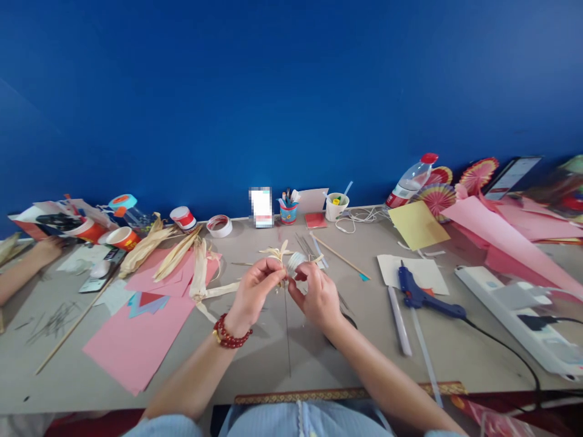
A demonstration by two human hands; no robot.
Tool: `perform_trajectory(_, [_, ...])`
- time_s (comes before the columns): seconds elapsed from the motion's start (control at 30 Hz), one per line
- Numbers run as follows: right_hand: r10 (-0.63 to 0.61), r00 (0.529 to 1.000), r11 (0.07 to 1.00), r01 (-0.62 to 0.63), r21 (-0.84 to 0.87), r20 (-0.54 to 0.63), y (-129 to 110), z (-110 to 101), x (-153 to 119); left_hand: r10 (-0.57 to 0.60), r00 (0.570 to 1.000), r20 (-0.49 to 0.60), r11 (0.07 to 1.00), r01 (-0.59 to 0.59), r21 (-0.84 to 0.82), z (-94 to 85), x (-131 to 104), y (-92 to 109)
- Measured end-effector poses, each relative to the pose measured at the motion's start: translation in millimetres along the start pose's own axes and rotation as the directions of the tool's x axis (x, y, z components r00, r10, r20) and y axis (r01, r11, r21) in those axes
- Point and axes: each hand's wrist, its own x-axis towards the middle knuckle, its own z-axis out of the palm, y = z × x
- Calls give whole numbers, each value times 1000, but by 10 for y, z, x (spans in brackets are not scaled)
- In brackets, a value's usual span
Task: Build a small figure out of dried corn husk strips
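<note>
My left hand (260, 290), with a red bead bracelet (230, 332) at its wrist, pinches a small pale corn husk flower (281, 250) just below its petals. A thin wire stem (288, 340) hangs straight down from the flower. My right hand (316, 297) is close beside it, thumb and fingers curled together near the top of the stem. What lies between those right fingertips is too small to make out. Right behind them is a whitish roll (297, 262), partly covered by the fingers; whether they touch it I cannot tell.
Pink paper (141, 346) and dried corn husks (146, 249) lie at left, near another person's hand (49, 250). Several wires and a wooden stick (341, 256) lie ahead. On the right are a blue glue gun (421, 294), its cord, a power strip (514, 318) and a bottle (410, 182).
</note>
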Motion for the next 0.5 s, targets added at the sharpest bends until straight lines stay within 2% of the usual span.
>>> perform_trajectory(0.07, [-34, 999, 999, 34, 31, -1, -5, -74, 12, 5, 1000, 16, 1000, -4, -29, -31, 12, 58])
perform_trajectory(0.17, [-117, 993, 990, 118, 74, -19, -32, -291, 118, -25, 997, 78, 998, 29, -54, -82, 32, 168])
perform_trajectory(0.27, [-89, 996, 985, 86, 147, 14, -72, -538, 322, -62, 986, 156, 998, 65, -13, -107, 27, 278])
perform_trajectory(0.37, [-72, 971, 956, 2, 295, 227, -90, -661, 499, -80, 970, 228, 996, 73, 43, -115, 9, 342])
perform_trajectory(0.43, [-23, 918, 910, -145, 389, 396, -83, -657, 541, -87, 962, 259, 994, 65, 91, -129, 2, 353])
perform_trajectory(0.5, [24, 864, 851, -282, 444, 503, -70, -618, 528, -100, 956, 277, 988, 62, 142, -151, 2, 351])
